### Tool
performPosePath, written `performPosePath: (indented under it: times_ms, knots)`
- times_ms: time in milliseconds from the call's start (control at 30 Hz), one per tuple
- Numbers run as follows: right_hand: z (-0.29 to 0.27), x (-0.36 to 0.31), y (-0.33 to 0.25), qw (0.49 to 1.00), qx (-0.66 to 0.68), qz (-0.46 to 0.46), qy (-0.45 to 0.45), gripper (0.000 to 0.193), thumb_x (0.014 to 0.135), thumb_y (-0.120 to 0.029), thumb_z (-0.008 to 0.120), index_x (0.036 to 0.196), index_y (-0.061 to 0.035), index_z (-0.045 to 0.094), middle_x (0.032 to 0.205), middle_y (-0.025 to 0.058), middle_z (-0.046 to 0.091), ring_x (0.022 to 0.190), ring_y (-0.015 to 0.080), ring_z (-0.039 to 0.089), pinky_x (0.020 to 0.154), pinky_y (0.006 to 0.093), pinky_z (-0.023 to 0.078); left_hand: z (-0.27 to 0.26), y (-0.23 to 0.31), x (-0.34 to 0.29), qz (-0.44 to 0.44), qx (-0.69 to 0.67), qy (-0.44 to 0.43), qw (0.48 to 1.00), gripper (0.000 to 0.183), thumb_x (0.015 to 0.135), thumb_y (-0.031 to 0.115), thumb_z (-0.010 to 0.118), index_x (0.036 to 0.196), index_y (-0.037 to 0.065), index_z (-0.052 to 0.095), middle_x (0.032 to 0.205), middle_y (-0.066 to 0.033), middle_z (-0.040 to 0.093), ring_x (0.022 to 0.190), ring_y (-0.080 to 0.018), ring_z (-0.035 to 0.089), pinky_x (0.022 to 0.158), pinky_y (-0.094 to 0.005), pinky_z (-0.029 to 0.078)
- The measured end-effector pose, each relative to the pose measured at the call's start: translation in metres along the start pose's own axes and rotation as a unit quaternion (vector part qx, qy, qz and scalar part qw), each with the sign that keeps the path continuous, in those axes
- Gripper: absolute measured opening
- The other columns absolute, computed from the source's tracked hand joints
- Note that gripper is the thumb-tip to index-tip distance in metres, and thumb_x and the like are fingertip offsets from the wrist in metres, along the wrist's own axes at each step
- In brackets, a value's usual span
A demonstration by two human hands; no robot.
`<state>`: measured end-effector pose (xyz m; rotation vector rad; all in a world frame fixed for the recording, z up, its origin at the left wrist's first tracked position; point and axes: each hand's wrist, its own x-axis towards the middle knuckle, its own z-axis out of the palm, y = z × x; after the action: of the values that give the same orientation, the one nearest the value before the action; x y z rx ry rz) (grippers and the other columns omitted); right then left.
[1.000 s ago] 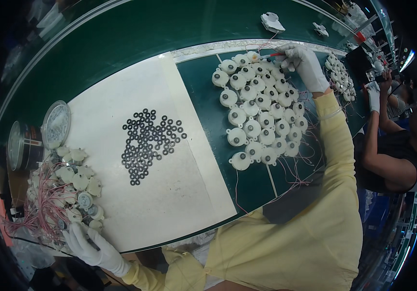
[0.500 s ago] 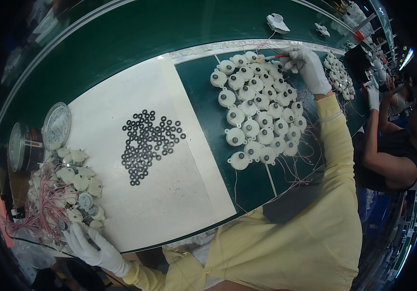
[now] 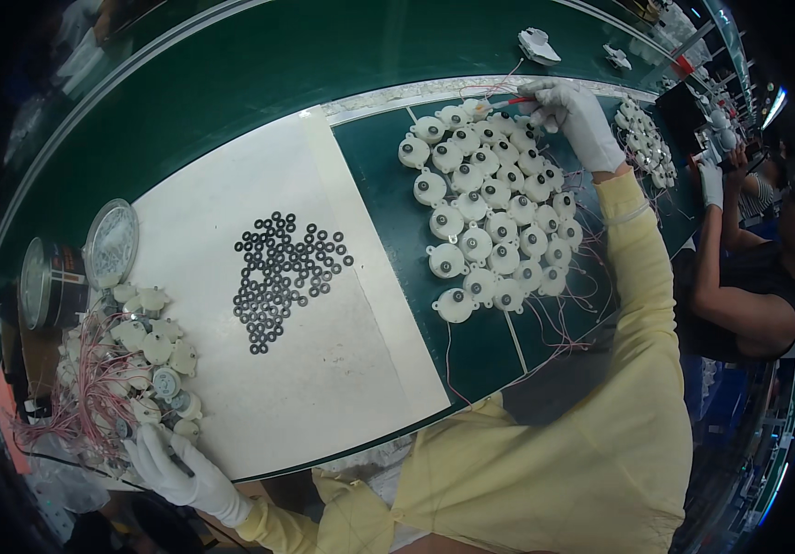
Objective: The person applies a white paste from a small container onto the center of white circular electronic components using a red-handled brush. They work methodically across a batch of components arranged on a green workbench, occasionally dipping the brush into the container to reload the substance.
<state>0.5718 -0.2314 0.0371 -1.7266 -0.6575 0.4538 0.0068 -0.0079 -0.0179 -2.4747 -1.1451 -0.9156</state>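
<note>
Fingers, right hand (image 3: 565, 113): gripping red tool (image 3: 515, 101), angled, I judge, for clear reach.
White housing (image 3: 477, 108): at the tool's tip, group's far edge.
Other housings (image 3: 501, 228): face up, presumably for access.
Black rings (image 3: 279, 279): spread on white sheet (image 3: 351, 360).
Left hand (image 3: 175, 473): fingers loosely extended beside wired pile (image 3: 102, 374).
</note>
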Motion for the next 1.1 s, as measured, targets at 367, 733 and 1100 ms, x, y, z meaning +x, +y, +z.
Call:
performPosePath:
  times_ms: [367,733,1100]
  knots:
    - [-0.034,0.003,0.018,0.995,0.101,-0.017,-0.006,0.036,0.090,-0.017,0.051,0.116,0.0058,0.061,0.100,0.0136,0.068,0.073,0.0132,0.061,0.067,0.0248,0.047,-0.001,-0.002,-0.001,0.004,-0.001,-0.001,1.000,0.033,0.089,0.004,0.057,0.121,-0.004,0.060,0.123,-0.0196,0.059,0.123,-0.0432,0.050,0.104,-0.0518,0.038]
    - [0.009,0.057,0.006,0.943,0.274,-0.021,-0.188,0.035,0.096,-0.020,0.050,0.119,0.0058,0.059,0.104,0.0180,0.067,0.088,0.0241,0.068,0.090,0.0361,0.054,0.000,-0.001,-0.001,0.002,-0.013,0.016,1.000,0.034,0.088,0.003,0.060,0.122,-0.003,0.061,0.125,-0.0191,0.059,0.125,-0.0412,0.049,0.103,-0.0493,0.039]
    - [0.006,0.051,0.015,0.949,0.257,-0.017,-0.183,0.028,0.097,-0.014,0.046,0.108,0.0069,0.059,0.117,0.0199,0.061,0.096,0.0317,0.065,0.082,0.0371,0.056,0.001,-0.001,-0.002,-0.005,-0.014,0.013,1.000,0.032,0.088,0.003,0.059,0.120,-0.004,0.062,0.122,-0.0191,0.060,0.123,-0.0426,0.050,0.102,-0.0503,0.039]
